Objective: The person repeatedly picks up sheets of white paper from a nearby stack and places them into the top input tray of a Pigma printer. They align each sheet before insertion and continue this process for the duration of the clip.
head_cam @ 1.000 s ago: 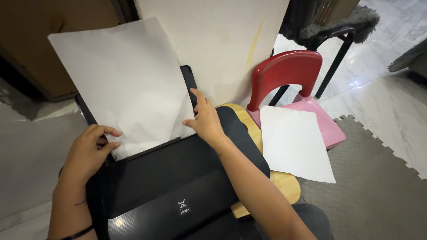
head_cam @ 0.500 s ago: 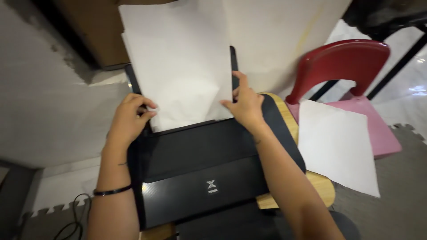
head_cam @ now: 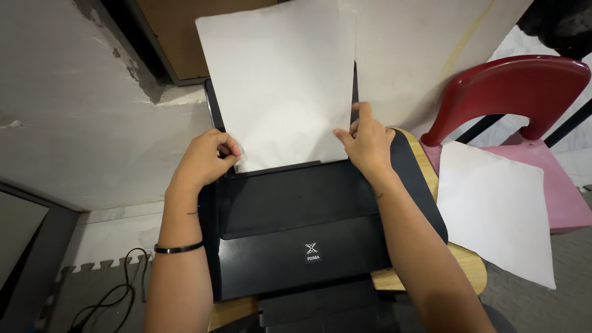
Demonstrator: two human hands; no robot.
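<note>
The black printer [head_cam: 308,228] sits on a wooden table [head_cam: 459,259]. White paper [head_cam: 283,80] stands upright in its far tray: light, flexible, easily creased. The left hand [head_cam: 203,160] and right hand [head_cam: 367,145] pinch its lower edges, the best hold.

Printer [head_cam: 296,228]: black plastic, matt, faintly textured front panel. Paper stack [head_cam: 280,80] in rear tray: white, matt, smooth. Worktop [head_cam: 462,262]: light wood, smooth. Chair [head_cam: 512,86]: glossy red plastic back, pink seat. Wall [head_cam: 74,105]: rough, chipped grey plaster.
</note>
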